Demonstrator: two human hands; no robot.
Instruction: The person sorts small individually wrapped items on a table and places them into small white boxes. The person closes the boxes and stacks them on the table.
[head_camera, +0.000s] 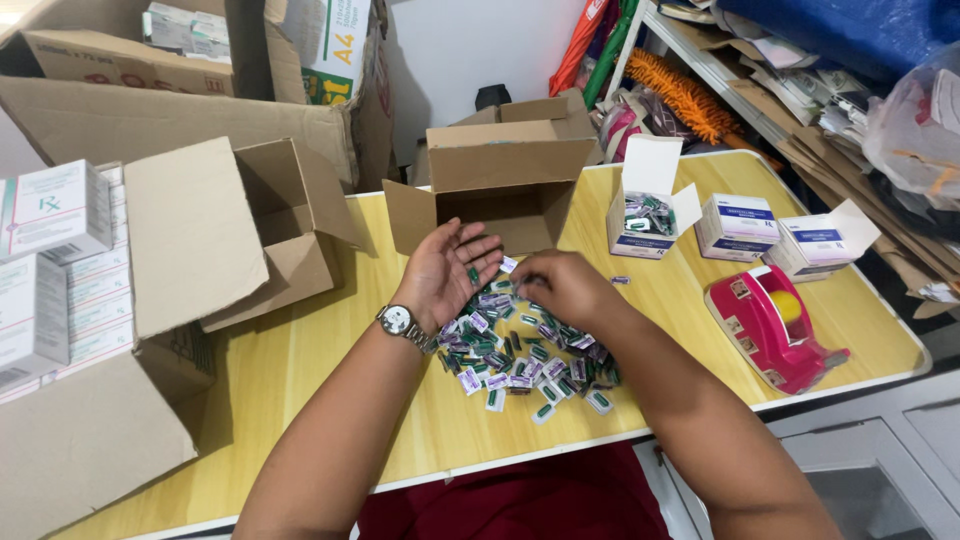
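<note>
Left hand: palm up and open over the far edge of the pile, one small green vial lying on its fingers; a wristwatch on the wrist.
Right hand: knuckles up, fingers curled down onto the pile; what they pinch cannot be told.
Pile of vials: small green and purple pieces heaped on the yellow table, under both hands.
Right side: pink tape dispenser.
Beyond: open brown carton; small open white box holding more vials.

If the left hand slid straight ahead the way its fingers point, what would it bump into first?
Probably the open brown cardboard box standing just beyond the left hand; its fingers point up and away toward the box's front flap. Depth is hard to judge.
</note>
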